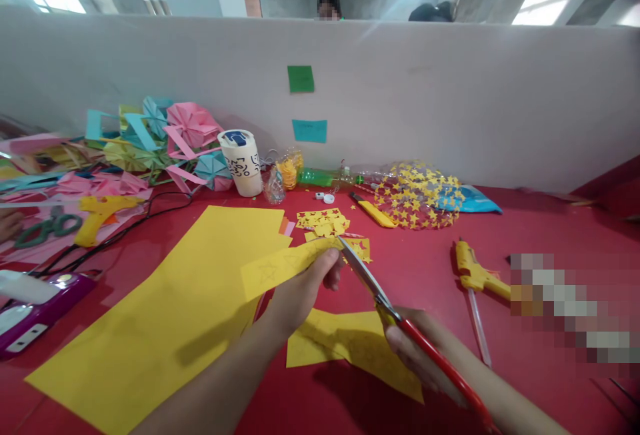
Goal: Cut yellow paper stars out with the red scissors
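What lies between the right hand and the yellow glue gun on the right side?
In the head view, only red tabletop shows between the right hand, which holds the scissors, and that glue gun.

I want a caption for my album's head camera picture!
Star time: the left hand holds a star-marked yellow paper strip, the right hand red-handled scissors at its end.

A green note (301, 79) hangs above blue paper (309, 131)
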`<state>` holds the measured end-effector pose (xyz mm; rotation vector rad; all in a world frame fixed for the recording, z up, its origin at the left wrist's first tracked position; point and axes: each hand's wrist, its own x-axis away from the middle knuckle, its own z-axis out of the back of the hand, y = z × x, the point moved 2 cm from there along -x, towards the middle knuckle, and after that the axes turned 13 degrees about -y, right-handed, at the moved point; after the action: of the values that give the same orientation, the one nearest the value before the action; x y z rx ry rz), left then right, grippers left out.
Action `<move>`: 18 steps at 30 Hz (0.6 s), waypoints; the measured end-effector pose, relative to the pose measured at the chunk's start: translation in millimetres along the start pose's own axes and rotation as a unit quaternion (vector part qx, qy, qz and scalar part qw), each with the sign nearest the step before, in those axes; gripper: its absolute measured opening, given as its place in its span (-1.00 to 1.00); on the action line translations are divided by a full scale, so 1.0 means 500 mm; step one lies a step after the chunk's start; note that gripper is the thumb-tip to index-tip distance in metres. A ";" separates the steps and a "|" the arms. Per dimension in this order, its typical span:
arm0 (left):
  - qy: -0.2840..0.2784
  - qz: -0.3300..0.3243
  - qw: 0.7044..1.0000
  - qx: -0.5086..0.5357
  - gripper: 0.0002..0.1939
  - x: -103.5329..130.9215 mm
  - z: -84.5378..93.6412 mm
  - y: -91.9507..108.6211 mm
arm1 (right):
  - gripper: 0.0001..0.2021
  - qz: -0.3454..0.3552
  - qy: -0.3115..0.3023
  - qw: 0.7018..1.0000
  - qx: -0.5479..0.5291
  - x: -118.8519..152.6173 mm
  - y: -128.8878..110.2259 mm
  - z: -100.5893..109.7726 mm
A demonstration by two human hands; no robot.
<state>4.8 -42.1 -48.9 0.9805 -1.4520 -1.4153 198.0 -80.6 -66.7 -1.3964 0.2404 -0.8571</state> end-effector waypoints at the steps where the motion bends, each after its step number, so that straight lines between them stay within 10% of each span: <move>1: 0.000 -0.008 1.000 0.016 -0.65 -0.001 0.002 -0.003 | -0.51 -0.004 -0.002 1.000 -0.001 -0.002 0.003 0.001; 18: 0.008 0.011 0.997 0.072 -0.69 -0.007 0.010 -0.008 | -0.50 -0.030 0.012 0.999 0.032 0.004 0.012 0.009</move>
<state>1.1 -37.6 -53.1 1.0581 -1.5654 -1.2984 204.5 -79.0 -70.4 -1.3405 0.1888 -0.9246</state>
